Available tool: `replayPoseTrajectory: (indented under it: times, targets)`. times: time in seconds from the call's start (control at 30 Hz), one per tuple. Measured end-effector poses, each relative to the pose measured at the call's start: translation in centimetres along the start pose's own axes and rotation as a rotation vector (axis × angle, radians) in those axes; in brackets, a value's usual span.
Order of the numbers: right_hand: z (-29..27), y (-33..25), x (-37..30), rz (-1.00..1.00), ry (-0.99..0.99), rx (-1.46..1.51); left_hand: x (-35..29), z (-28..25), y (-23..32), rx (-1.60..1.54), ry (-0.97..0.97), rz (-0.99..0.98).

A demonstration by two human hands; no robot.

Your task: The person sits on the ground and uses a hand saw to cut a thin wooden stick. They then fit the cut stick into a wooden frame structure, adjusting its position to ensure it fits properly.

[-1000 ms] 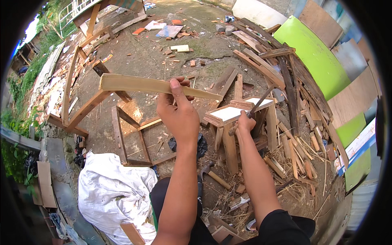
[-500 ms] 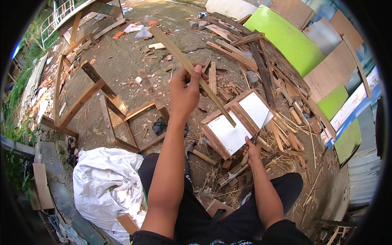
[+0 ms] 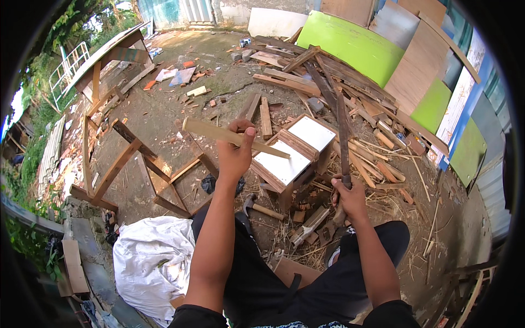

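A thin, pale wooden strip (image 3: 210, 131) is gripped in my left hand (image 3: 235, 154), its one end pointing up-left and the other over the white-topped wooden box (image 3: 280, 162). My right hand (image 3: 350, 197) is closed round the handle of a machete (image 3: 342, 131), whose long dark blade stands upright, pointing away from me. The blade passes just right of the box, which has a brown wooden frame and two white panels. In front of the box a claw hammer (image 3: 265, 210) lies on the ground.
A white sack (image 3: 150, 257) sits at my left, beside a low wall. Wooden frames (image 3: 117, 164) stand at the left. Planks and sticks (image 3: 377, 164) are piled at the right, below leaning green boards (image 3: 350, 46). Wood scraps and straw surround my feet.
The machete has swung from low beside the box to upright. My left hand has lowered, and the strip is now tilted flatter. The view has shifted upward.
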State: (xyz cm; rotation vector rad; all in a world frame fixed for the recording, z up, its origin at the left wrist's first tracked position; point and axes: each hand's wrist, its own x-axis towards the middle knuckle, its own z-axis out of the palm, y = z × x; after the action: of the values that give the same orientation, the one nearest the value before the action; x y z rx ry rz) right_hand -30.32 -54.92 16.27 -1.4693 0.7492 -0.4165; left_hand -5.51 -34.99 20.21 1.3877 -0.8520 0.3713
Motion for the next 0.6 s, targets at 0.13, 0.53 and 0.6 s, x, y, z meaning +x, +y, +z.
replayPoseTrajectory:
  times: [0.13,0.53,0.6]
  targets:
    - [-2.6,0.7,-3.3,0.084,-0.131,-0.055,-0.3,2.4,0.5,-0.329,0.111,-0.157]
    - [-2.0,6.1,-1.4,0.039,0.169,-0.083,1.0,3.8,3.4,-0.418,0.547,-0.373]
    - [-2.1,6.4,-0.8,0.132,0.251,0.018,2.0,1.8,2.1,-0.552,0.652,-0.428]
